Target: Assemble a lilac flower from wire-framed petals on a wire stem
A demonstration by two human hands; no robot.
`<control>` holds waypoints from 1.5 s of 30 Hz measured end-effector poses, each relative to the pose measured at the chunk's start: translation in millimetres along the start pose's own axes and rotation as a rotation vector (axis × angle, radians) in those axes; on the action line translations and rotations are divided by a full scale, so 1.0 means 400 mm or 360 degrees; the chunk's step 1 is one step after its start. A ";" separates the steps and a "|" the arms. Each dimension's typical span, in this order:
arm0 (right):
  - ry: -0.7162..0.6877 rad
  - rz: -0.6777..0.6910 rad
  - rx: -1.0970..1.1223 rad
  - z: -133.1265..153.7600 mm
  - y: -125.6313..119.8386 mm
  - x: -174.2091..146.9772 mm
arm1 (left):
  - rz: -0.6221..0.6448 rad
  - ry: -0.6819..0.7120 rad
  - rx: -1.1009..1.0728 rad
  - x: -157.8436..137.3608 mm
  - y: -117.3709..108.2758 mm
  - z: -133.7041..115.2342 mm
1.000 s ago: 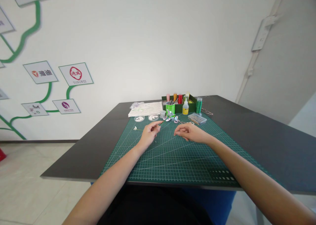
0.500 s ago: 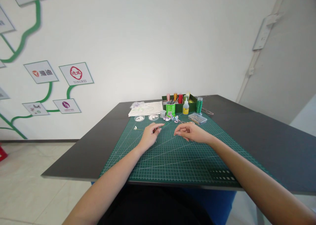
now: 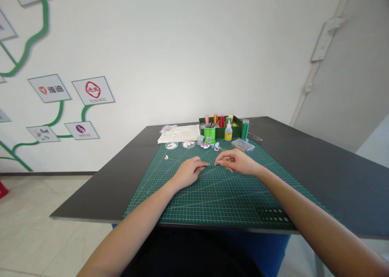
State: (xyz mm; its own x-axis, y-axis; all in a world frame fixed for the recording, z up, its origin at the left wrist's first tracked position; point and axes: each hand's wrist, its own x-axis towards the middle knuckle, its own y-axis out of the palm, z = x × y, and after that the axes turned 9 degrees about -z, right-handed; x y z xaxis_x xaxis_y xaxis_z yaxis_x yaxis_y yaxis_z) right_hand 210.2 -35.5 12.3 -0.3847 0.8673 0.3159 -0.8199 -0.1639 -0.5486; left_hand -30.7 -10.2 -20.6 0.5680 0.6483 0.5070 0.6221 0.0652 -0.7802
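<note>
My left hand [image 3: 189, 172] is low over the green cutting mat [image 3: 194, 204], thumb and forefinger closed toward the right. My right hand [image 3: 234, 161] faces it in a pinch, fingers curled. A thin dark green strand [image 3: 212, 165] spans the small gap between both sets of fingertips; whether it is thread or wire cannot be made out. Left of my left hand is a small white flower [image 3: 166, 157], its thin stem running toward that hand and passing out of sight behind it. Scissors [image 3: 221, 149] and shiny round pieces [image 3: 205, 145] lie just beyond my hands.
Behind stand a green can [image 3: 209, 134] with tools, a glue bottle [image 3: 228, 132], a green tray [image 3: 237, 132] of thread spools and a green tube [image 3: 244, 129]. A clear case [image 3: 243, 145], dishes of white pieces [image 3: 189, 144] and white sheets [image 3: 179, 134] lie around.
My left hand has moved right and toward me, its fingertips now close to my right hand's. The green strand now stretches between them. My right hand has barely moved.
</note>
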 end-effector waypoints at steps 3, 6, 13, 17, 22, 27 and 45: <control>0.0001 -0.0013 -0.0022 -0.003 -0.001 0.000 | 0.0028 0.0024 0.0023 -0.002 -0.001 -0.002; 0.0000 -0.0012 -0.0048 -0.005 -0.003 0.001 | 0.0037 0.0049 0.0064 -0.005 0.002 0.001; 0.0019 0.0100 -0.0027 -0.011 -0.007 0.002 | 0.0069 0.0145 0.0170 -0.011 0.003 0.003; 0.0016 0.0086 -0.0053 -0.011 -0.010 0.002 | 0.0099 0.0177 0.0200 -0.011 -0.002 -0.004; 0.0046 0.0022 -0.0107 -0.010 -0.015 0.003 | 0.0182 0.0240 0.0166 -0.012 -0.009 -0.013; 0.0038 -0.0011 -0.0149 -0.010 -0.016 0.005 | 0.0273 0.0318 0.0097 -0.014 -0.013 -0.018; 0.0038 -0.0053 -0.0211 -0.035 -0.022 0.014 | 0.0309 0.0267 -0.0349 -0.007 -0.021 -0.037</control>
State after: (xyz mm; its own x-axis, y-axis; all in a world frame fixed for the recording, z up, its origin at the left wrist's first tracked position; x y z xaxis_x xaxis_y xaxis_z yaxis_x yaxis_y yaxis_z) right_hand 221.1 -22.7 8.0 -0.3467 0.8825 0.3179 -0.7683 -0.0728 -0.6359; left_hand -29.6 -23.7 -10.3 0.7566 0.4977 0.4240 0.5844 -0.2242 -0.7799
